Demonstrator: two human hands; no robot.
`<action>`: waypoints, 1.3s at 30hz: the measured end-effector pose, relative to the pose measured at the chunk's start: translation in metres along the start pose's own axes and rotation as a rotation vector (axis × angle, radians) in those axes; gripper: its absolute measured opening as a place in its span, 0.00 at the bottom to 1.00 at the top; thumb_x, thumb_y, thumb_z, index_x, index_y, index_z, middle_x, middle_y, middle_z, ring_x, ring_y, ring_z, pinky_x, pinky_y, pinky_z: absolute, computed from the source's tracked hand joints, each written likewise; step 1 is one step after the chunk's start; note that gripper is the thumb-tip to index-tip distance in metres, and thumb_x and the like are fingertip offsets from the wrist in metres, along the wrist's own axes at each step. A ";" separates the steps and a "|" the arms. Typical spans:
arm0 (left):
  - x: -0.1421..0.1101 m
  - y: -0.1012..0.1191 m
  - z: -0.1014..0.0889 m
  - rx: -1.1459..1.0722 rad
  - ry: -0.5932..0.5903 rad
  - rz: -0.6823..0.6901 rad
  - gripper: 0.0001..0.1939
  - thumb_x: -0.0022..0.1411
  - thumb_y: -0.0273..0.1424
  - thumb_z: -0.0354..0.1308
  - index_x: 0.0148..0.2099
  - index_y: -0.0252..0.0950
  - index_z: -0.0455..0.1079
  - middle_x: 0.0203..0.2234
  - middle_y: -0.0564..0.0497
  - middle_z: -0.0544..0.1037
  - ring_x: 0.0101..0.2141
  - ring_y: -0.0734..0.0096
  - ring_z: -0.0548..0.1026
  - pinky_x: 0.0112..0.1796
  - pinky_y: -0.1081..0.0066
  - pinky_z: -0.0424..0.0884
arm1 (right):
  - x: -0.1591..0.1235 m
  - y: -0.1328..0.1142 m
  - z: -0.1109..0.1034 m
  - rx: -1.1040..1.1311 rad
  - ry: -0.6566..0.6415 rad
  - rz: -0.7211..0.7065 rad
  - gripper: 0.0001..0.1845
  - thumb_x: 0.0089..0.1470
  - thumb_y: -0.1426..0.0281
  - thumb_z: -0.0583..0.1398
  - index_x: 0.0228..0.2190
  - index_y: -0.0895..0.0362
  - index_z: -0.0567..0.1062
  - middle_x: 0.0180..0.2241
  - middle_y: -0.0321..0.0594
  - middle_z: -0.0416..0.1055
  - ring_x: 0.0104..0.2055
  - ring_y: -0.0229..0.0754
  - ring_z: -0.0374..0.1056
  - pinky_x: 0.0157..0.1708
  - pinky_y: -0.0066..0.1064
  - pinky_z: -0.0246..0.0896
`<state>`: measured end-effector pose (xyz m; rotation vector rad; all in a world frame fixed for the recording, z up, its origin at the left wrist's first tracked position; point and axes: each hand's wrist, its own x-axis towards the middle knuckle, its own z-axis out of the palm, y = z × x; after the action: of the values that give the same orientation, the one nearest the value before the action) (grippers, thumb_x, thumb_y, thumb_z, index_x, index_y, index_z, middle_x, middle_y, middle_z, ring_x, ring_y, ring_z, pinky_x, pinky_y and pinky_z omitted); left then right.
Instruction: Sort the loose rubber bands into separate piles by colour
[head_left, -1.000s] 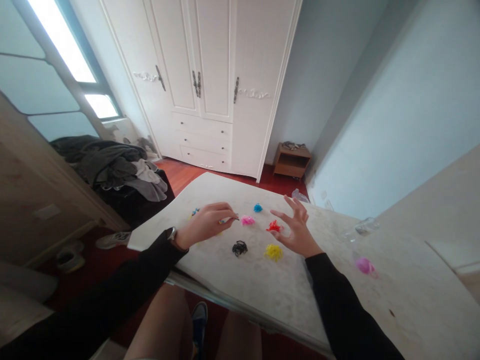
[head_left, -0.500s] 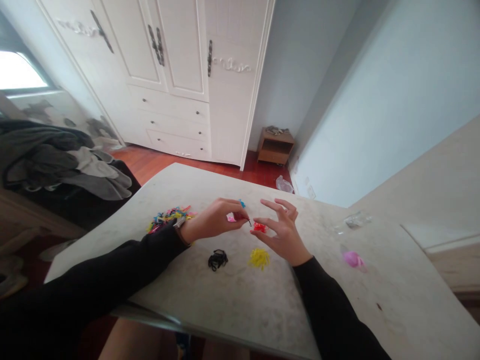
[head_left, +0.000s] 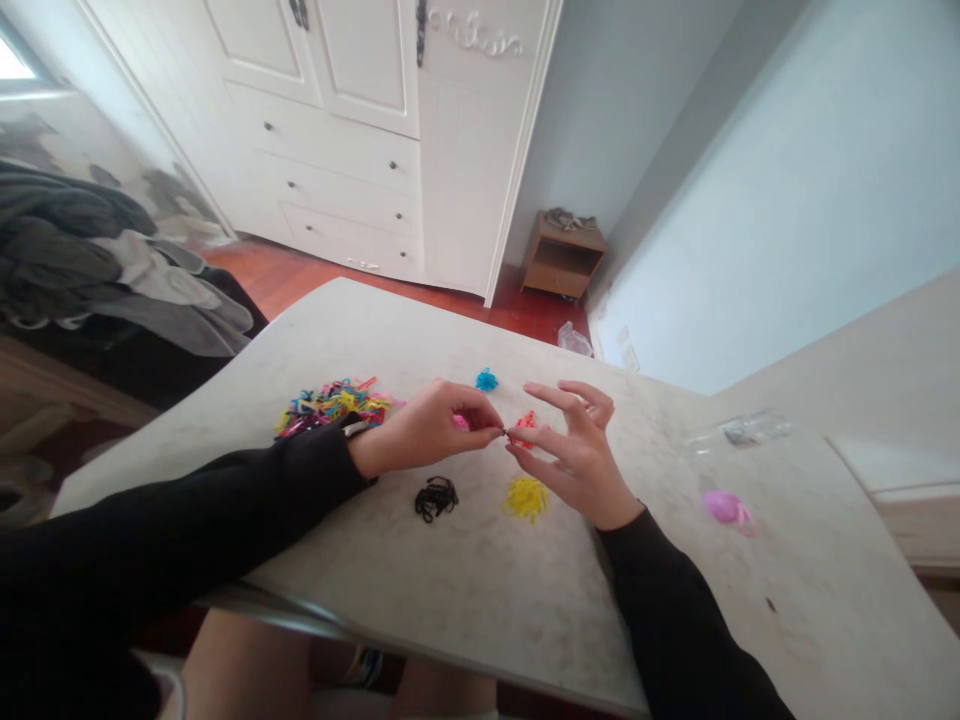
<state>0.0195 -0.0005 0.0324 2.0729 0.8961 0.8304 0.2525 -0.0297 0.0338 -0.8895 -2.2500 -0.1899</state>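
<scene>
My left hand (head_left: pixel 435 425) pinches a small black rubber band (head_left: pixel 506 434) between thumb and forefinger above the table. At the same spot, the thumb and forefinger of my right hand (head_left: pixel 574 450) close on the band's other side, while its other fingers stay stretched out. Behind the fingertips lies a red pile of bands (head_left: pixel 527 425), partly covered. A pink pile (head_left: pixel 460 422) shows through the left hand's grip. Nearer me are a black pile (head_left: pixel 436 499) and a yellow pile (head_left: pixel 527 498); a blue pile (head_left: pixel 487 379) sits farther back.
A mixed heap of coloured bands (head_left: pixel 337 405) lies by my left wrist on the marble-look table (head_left: pixel 525 590). To the right are a clear plastic container (head_left: pixel 750 430) and a pink-purple bundle (head_left: pixel 726 508). A white wardrobe (head_left: pixel 465 200) and a small wooden cabinet (head_left: pixel 566 255) stand beyond.
My hands have come together, and the right thumb and forefinger have closed onto the black rubber band held by the left. The camera view has shifted, bringing the mixed heap into sight.
</scene>
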 end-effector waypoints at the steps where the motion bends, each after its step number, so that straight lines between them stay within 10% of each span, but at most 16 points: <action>1: 0.000 -0.001 0.000 0.000 -0.003 0.000 0.07 0.63 0.30 0.62 0.36 0.33 0.80 0.28 0.50 0.83 0.29 0.73 0.77 0.33 0.75 0.70 | 0.000 0.000 0.000 0.002 0.006 0.000 0.04 0.56 0.68 0.68 0.36 0.48 0.81 0.58 0.39 0.70 0.62 0.54 0.57 0.58 0.50 0.56; 22: -0.007 0.009 -0.010 0.265 0.033 0.167 0.08 0.68 0.29 0.58 0.39 0.36 0.79 0.33 0.49 0.80 0.33 0.73 0.77 0.37 0.75 0.70 | 0.003 -0.003 0.002 0.015 -0.001 0.085 0.07 0.59 0.74 0.64 0.34 0.49 0.80 0.53 0.37 0.74 0.57 0.52 0.60 0.55 0.47 0.57; 32: -0.008 0.009 -0.017 0.286 0.144 0.123 0.07 0.66 0.29 0.59 0.37 0.36 0.79 0.32 0.50 0.80 0.31 0.73 0.77 0.36 0.75 0.70 | 0.003 0.009 -0.010 -0.123 0.316 0.307 0.06 0.57 0.73 0.63 0.30 0.52 0.79 0.49 0.44 0.69 0.55 0.57 0.61 0.55 0.54 0.53; 39: -0.008 0.012 -0.014 0.268 0.177 0.102 0.08 0.68 0.30 0.59 0.38 0.36 0.80 0.33 0.49 0.82 0.33 0.72 0.78 0.37 0.74 0.72 | 0.006 -0.004 -0.005 -0.046 0.172 0.201 0.06 0.58 0.73 0.63 0.31 0.51 0.79 0.50 0.43 0.69 0.54 0.54 0.62 0.54 0.51 0.56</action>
<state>0.0081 -0.0078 0.0471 2.3184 1.0523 1.0072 0.2499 -0.0314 0.0422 -1.0749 -1.9918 -0.2183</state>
